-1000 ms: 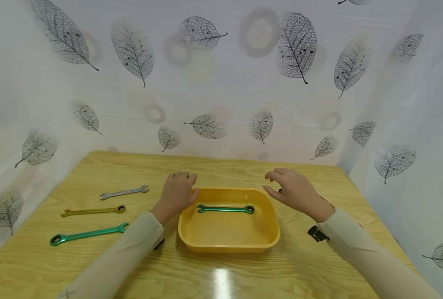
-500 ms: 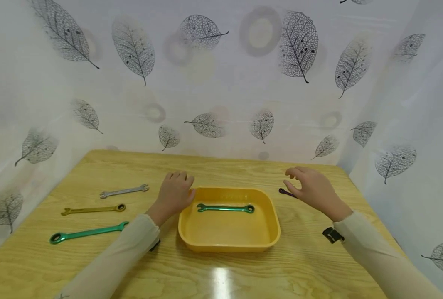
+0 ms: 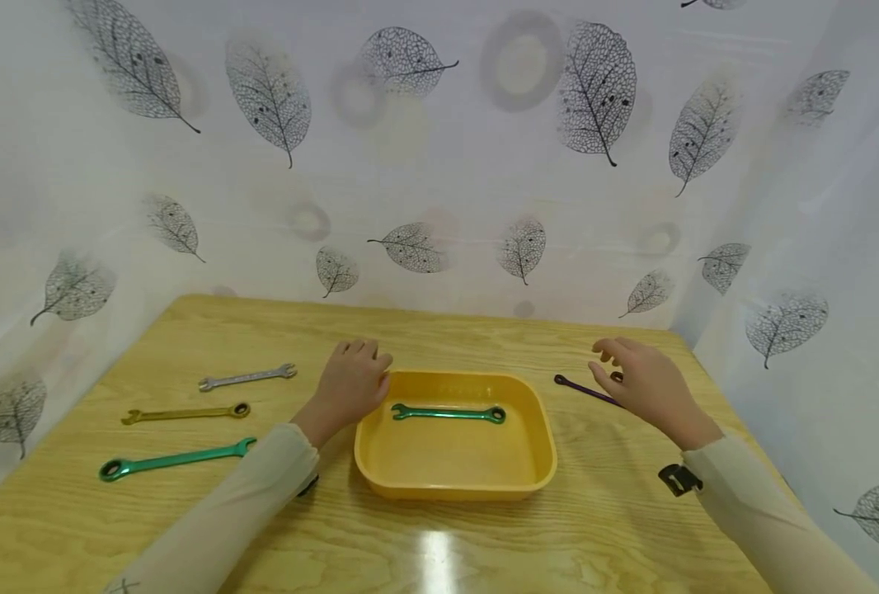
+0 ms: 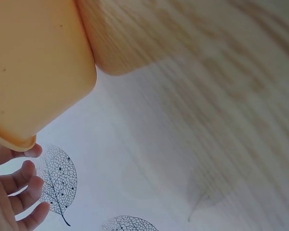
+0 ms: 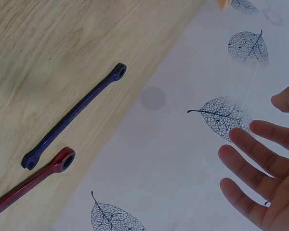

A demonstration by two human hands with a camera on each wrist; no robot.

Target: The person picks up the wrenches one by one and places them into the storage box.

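The right hand has moved farther from the yellow tub, hanging loose by a purple wrench. The left hand pinches the tub. Both things sit on the wooden bench, inside leafy cloth walls.

Head looks down; nearer left wrist shares tray.

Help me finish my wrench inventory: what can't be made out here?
- Purple combination wrench: head view, open end hidden behind the right hand.
- Red ratcheting wrench: right wrist view, far end cut off by the left edge.
- Silver open-end wrench: head view, markings too small to read.
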